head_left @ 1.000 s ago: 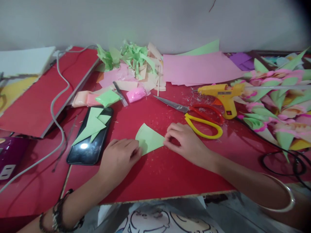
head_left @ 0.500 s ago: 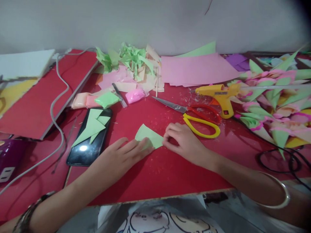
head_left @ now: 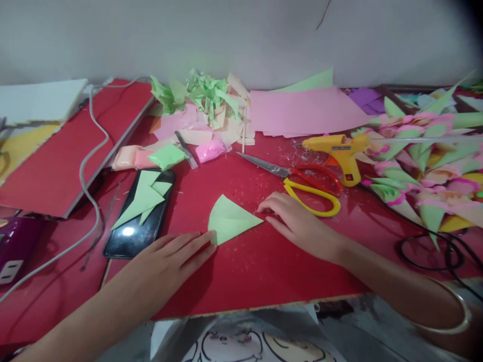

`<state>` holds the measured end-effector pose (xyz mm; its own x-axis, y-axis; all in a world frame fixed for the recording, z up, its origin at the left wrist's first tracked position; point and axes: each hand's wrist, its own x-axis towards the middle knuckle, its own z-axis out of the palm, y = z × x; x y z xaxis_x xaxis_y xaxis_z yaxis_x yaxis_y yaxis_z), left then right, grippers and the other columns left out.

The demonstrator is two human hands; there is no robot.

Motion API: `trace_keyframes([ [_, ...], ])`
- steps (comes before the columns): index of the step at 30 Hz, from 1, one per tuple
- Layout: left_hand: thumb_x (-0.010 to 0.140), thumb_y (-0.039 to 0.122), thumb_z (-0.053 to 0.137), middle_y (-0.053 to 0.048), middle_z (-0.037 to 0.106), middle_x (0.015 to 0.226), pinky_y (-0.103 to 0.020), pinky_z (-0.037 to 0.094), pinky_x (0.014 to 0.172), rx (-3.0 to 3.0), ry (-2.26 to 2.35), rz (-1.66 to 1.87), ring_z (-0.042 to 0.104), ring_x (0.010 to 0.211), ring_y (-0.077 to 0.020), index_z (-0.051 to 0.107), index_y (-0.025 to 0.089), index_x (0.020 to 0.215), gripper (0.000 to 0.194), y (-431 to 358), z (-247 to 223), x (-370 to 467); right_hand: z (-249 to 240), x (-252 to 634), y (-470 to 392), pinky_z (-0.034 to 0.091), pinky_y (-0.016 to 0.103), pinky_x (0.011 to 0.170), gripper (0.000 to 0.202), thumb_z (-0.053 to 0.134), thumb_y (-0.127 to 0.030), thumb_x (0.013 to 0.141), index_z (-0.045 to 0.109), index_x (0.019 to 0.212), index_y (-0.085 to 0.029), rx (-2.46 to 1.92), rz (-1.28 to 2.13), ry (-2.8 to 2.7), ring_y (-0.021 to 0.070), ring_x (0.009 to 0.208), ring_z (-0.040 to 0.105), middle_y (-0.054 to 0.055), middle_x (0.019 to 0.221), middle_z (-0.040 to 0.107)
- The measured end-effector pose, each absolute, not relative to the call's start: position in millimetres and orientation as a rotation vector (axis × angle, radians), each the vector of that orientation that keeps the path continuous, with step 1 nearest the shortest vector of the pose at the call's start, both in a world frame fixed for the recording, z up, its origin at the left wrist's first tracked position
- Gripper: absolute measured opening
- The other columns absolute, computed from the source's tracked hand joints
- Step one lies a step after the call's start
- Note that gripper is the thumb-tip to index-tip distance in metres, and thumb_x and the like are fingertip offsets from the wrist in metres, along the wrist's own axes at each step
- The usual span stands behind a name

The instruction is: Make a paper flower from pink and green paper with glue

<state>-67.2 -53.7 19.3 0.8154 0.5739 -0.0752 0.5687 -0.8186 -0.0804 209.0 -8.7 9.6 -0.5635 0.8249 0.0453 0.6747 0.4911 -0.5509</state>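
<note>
1. Fan-shaped green paper wedge (head_left: 233, 221) lies on the smooth red tabletop (head_left: 241, 281).
2. Left hand's (head_left: 181, 254) open, fingertips at its wide end; right hand's (head_left: 290, 218) loosely open, empty, near the point.
3. Yellow glue gun's (head_left: 341, 151) label? Too blurry, folks.

Tabletop (head_left: 241, 271) was red, pale-flecked. Folded wedge (head_left: 234, 221) and paper pieces on the phone (head_left: 143, 201): light green; phone (head_left: 136, 244) black. Glue gun (head_left: 339, 151) was yellow. Scissors (head_left: 267, 166) had 2 handle colours, 1 red, 1 yellow. Stacked sheets (head_left: 302, 113) were pink. 4 packets (head_left: 166, 155): peach, coral, green, bright pink. Shirt (head_left: 241, 344) showed black-outlined cartoon faces on white. Wall (head_left: 226, 40) was plain grey.
</note>
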Motion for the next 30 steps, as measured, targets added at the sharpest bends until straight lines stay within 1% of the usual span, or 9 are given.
trace_keyframes([
  [5,0.08,0.005,0.038,-0.002,0.051,0.124,-0.031,0.039,0.086,-3.042,-0.987,0.147,0.051,0.106,-0.0175,0.046,0.025,0.119,0.045,-45.7,23.9,-62.5,13.3,214.6,-8.3,0.039,0.034,0.085,0.021,0.047,-0.018,0.084,0.051,0.104,-0.018,-1.067,0.679,-2.537,0.019,0.096,0.047,0.007,0.103,0.054],
  [8,0.085,0.014,0.039,-0.003,0.056,0.116,-0.03,0.041,0.085,-3.103,-1.097,0.042,0.054,0.1,-0.0166,0.051,0.024,0.113,0.032,-38.9,24.6,-56.6,13.9,212.8,-2.4,0.04,0.032,0.082,0.022,0.05,-0.023,0.083,0.055,0.104,-0.019,-0.969,0.587,-2.676,0.0184,0.094,0.048,0.007,0.104,0.055],
  [10,0.086,0.024,0.042,-0.003,0.059,0.109,-0.03,0.043,0.082,-3.139,-1.113,-0.025,0.056,0.094,-0.0167,0.053,0.023,0.109,0.025,-33.9,24.8,-52.5,11.6,209.3,3.3,0.04,0.03,0.076,0.018,0.047,-0.022,0.085,0.057,0.099,-0.017,-0.89,0.407,-2.771,0.0172,0.087,0.05,0.007,0.098,0.057],
  [14,0.083,0.036,0.048,-0.004,0.061,0.098,-0.032,0.045,0.074,-3.09,-1.088,-0.055,0.057,0.085,-0.0182,0.051,0.022,0.108,0.029,-26.3,25.9,-42.1,5.7,201.2,11.2,0.035,0.029,0.062,0.018,0.04,-0.015,0.087,0.058,0.088,-0.013,-0.669,-0.119,-2.888,0.016,0.071,0.05,0.006,0.081,0.06],
  [18,0.084,0.029,0.048,-0.003,0.06,0.083,-0.03,0.045,0.063,-2.943,-0.978,-0.173,0.057,0.074,-0.0181,0.051,0.018,0.101,0.021,-24.3,28.3,-26.9,13.7,196.0,4.8,0.031,0.029,0.057,0.022,0.04,-0.009,0.085,0.057,0.073,-0.013,-0.539,-0.445,-2.777,0.0138,0.06,0.045,0.003,0.064,0.056],
  [20,0.086,0.019,0.042,-0.001,0.058,0.072,-0.027,0.043,0.055,-2.86,-0.885,-0.258,0.055,0.063,-0.0165,0.052,0.016,0.092,0.012,-23.7,31.1,-20.4,24.4,195.0,-4.1,0.033,0.03,0.059,0.022,0.04,-0.008,0.084,0.058,0.073,-0.015,-0.468,-0.491,-2.725,0.0135,0.06,0.046,0.003,0.066,0.058],
  [23,0.088,0.011,0.031,-0.002,0.057,0.068,-0.026,0.041,0.049,-2.78,-0.801,-0.392,0.054,0.058,-0.0152,0.052,0.015,0.082,0.021,-22.0,35.9,-15.5,40.7,195.3,-18.2,0.038,0.031,0.067,0.023,0.039,-0.009,0.084,0.06,0.078,-0.017,-0.362,-0.444,-2.665,0.0134,0.068,0.049,0.003,0.077,0.062],
  [26,0.088,0.011,0.03,-0.003,0.059,0.074,-0.025,0.042,0.051,-2.788,-0.751,-0.488,0.056,0.062,-0.0146,0.051,0.015,0.08,0.022,-20.9,35.4,-13.9,46.5,197.4,-25.8,0.04,0.03,0.073,0.025,0.038,-0.01,0.085,0.06,0.078,-0.019,-0.423,-0.364,-2.577,0.0125,0.07,0.051,0.001,0.076,0.064],
  [30,0.087,0.02,0.04,-0.003,0.059,0.08,-0.024,0.044,0.054,-2.917,-0.736,-0.543,0.056,0.066,-0.0145,0.049,0.014,0.084,0.012,-22.3,24.3,-11.0,38.8,199.7,-30.5,0.042,0.03,0.074,0.026,0.038,-0.008,0.084,0.062,0.076,-0.016,-0.464,-0.346,-2.544,0.013,0.067,0.053,0.001,0.073,0.065],
])
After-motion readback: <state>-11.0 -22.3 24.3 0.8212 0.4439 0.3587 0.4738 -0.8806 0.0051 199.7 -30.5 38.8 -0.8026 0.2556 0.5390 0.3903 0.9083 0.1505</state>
